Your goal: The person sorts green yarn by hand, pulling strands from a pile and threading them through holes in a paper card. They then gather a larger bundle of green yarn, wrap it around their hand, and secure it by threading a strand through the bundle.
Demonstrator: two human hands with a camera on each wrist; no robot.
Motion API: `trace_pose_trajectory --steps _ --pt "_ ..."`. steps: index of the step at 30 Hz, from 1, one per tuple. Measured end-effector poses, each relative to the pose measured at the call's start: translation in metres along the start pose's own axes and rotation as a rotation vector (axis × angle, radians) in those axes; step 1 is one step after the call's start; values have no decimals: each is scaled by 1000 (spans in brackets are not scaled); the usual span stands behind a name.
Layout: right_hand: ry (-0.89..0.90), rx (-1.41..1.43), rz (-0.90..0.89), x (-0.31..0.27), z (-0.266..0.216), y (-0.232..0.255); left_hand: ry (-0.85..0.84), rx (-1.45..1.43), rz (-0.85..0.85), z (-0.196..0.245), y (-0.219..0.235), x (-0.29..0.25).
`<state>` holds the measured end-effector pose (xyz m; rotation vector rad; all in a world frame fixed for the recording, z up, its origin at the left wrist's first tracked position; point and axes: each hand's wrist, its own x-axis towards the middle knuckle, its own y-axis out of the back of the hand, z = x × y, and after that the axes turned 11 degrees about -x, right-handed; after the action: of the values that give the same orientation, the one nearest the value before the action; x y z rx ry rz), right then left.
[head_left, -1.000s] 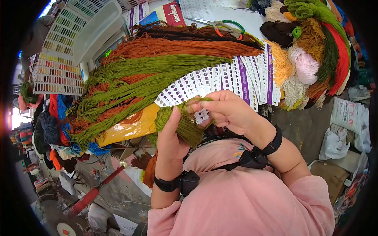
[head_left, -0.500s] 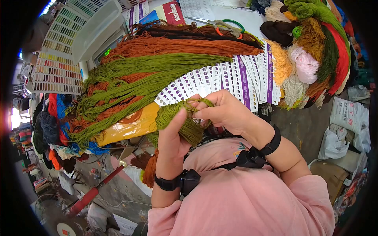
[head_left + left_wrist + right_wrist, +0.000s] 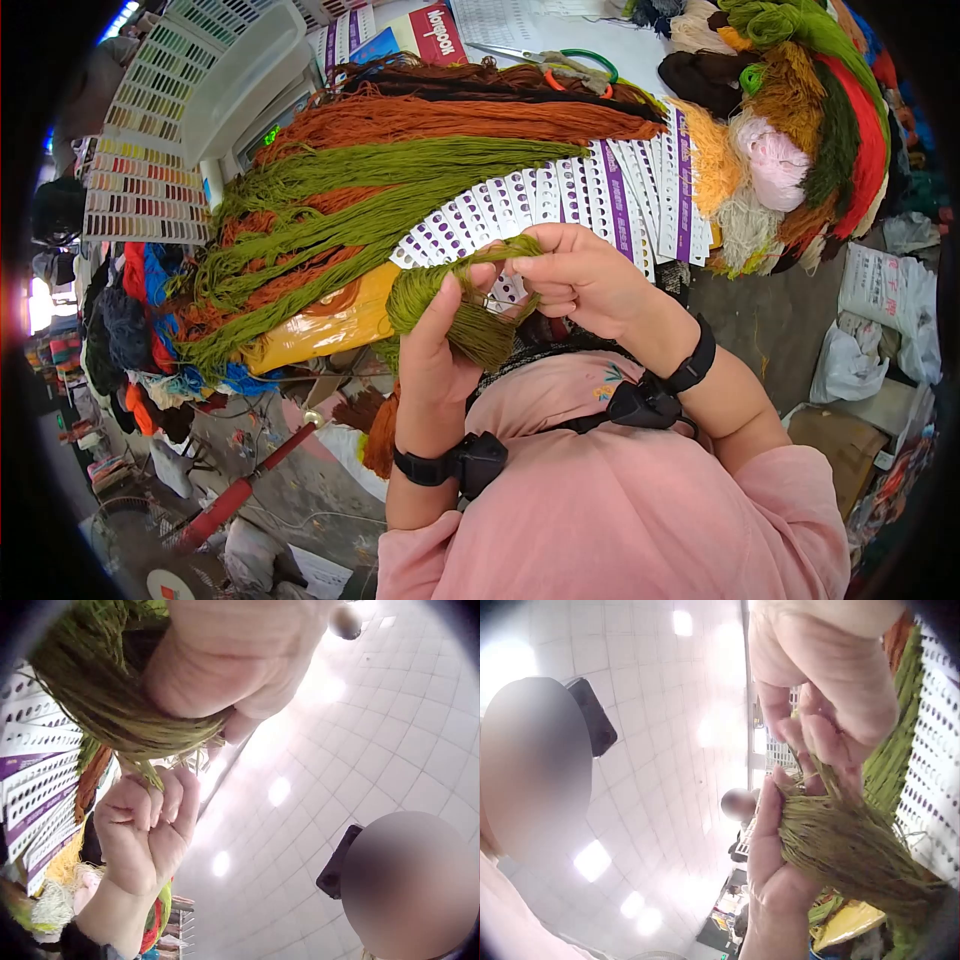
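A bundled skein of olive-green thread is held up in front of the person's chest. The left hand grips it, its thumb along the near side and its other fingers largely hidden behind the bundle. At the top end of the skein, the right hand pinches a few strands between thumb and fingertips, right beside the left fingertips. In the right wrist view these strands rise from the gathered bundle to the right fingers. The left wrist view shows the right hand with its fingers curled in.
Long green hanks and rust-brown hanks lie across the table beside fanned punched cards. Behind them are scissors, a notebook and a clear plastic bin. Coloured yarn is piled at the right.
The right hand dips toward the left fingers, then rises back with strands drawn up between its fingertips. The left hand keeps its hold on the skein, which shifts slightly left.
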<state>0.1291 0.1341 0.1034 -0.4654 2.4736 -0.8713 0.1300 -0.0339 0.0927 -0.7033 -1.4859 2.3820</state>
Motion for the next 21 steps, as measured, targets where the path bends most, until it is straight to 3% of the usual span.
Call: trace_pose_trajectory --steps 5,8,11,14,21 --pt "-78 -312 176 0 -12 -23 8 29 -25 -1 -9 1" --pt "-25 -514 178 1 -12 -30 20 24 -19 -3 -6 2" --pt "80 -535 162 9 4 -19 19 21 -25 -3 -5 2" --pt "-36 -523 181 3 -8 -22 23 19 -31 -2 -7 2" --pt "-60 -305 167 2 -6 -15 29 -66 -23 -1 -5 1"
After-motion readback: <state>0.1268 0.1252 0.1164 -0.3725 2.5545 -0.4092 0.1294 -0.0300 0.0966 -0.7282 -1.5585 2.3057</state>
